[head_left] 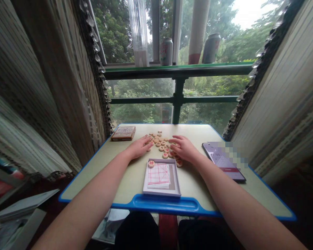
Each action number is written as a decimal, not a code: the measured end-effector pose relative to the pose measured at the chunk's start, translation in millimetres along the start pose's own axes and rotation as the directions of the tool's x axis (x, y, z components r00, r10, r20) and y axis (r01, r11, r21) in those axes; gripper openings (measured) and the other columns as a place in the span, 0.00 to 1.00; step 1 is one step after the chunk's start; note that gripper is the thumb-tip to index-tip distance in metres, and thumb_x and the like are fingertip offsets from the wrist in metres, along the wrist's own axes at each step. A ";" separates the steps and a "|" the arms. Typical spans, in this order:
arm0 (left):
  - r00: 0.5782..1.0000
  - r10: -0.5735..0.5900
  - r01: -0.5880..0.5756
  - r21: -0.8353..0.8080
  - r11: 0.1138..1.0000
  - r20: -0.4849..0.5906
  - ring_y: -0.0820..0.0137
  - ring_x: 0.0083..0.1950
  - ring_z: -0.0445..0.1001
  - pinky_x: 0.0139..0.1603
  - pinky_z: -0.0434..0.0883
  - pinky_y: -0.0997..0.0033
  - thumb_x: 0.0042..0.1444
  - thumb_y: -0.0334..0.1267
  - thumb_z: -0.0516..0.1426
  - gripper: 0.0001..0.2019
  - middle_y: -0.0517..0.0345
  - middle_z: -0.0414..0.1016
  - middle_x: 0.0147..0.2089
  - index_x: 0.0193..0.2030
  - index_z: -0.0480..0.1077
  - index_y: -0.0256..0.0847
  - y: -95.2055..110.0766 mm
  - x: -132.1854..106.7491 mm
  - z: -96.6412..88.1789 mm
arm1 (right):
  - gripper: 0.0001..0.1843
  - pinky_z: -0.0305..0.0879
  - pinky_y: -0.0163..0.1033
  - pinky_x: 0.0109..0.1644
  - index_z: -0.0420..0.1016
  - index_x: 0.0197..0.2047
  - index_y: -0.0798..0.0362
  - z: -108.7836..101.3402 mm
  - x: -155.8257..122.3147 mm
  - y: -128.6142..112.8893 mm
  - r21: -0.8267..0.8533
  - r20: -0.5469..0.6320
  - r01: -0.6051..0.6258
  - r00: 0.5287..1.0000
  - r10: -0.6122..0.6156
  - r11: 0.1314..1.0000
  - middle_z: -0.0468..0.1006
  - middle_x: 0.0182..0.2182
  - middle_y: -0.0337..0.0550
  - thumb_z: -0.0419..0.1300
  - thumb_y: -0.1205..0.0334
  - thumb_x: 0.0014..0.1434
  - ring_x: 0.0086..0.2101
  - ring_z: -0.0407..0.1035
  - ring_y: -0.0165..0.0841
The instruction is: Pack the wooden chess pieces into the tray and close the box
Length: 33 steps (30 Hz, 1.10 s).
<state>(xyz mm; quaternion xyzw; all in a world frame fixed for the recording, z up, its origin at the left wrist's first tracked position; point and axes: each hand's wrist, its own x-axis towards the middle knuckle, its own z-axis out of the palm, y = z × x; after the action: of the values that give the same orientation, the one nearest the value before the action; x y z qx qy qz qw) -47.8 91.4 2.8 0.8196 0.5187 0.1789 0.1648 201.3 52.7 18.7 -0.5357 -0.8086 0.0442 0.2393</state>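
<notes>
Round wooden Chinese chess pieces [161, 148] with red or dark characters lie in a loose heap on the table [114, 173]. My left hand [138, 147] rests at the heap's left side, fingers stretched and apart, fingertips at the nearest pieces. From the right, my right hand [184, 148] spreads its fingers over the heap's edge and hides some pieces. Between my forearms lies a shallow white box tray [145, 184] holding a folded paper board [158, 175] with red lines. One piece with a red character [151, 164] sits at the tray's upper left corner.
A flat box, apparently a lid [123, 133], lies at the table's far left. On the right is a phone or tablet [219, 159]. Cans [167, 52] and stacked cups [198, 33] stand on the window ledge beyond the green railing [177, 72]. Curtains hang on both sides.
</notes>
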 end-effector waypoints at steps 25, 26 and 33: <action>0.989 -0.089 0.067 -0.173 0.983 -0.122 0.64 0.55 0.71 0.61 0.62 0.65 0.46 0.27 0.48 0.23 0.56 0.76 0.51 0.48 0.75 0.39 -7.9 4.9 -1.9 | 0.12 0.62 0.45 0.55 0.81 0.39 0.48 -4.4 -6.1 -10.4 0.076 0.020 0.135 0.990 -0.137 0.988 0.76 0.46 0.46 0.57 0.64 0.55 0.49 0.66 0.39; 0.987 -0.097 0.073 -0.179 0.981 -0.127 0.65 0.55 0.71 0.61 0.63 0.66 0.46 0.26 0.48 0.24 0.55 0.77 0.50 0.48 0.75 0.38 -9.0 5.3 -1.5 | 0.12 0.62 0.45 0.55 0.81 0.40 0.48 -4.1 -5.6 -9.7 0.063 0.021 0.122 0.992 -0.123 0.991 0.76 0.46 0.47 0.56 0.63 0.56 0.49 0.66 0.39; 0.993 -0.048 0.037 -0.101 0.994 -0.107 0.64 0.50 0.74 0.56 0.67 0.67 0.49 0.30 0.50 0.19 0.53 0.77 0.48 0.46 0.75 0.38 -10.2 3.4 -4.3 | 0.13 0.59 0.44 0.55 0.81 0.39 0.50 -0.1 -2.3 -2.4 0.017 0.048 0.115 0.992 -0.115 0.993 0.78 0.44 0.46 0.54 0.63 0.58 0.48 0.67 0.38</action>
<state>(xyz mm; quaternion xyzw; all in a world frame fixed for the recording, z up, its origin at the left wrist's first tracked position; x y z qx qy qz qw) -56.5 99.0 2.4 0.7882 0.5347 0.2453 0.1805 200.1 49.6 18.8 -0.4852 -0.8434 0.0494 0.2253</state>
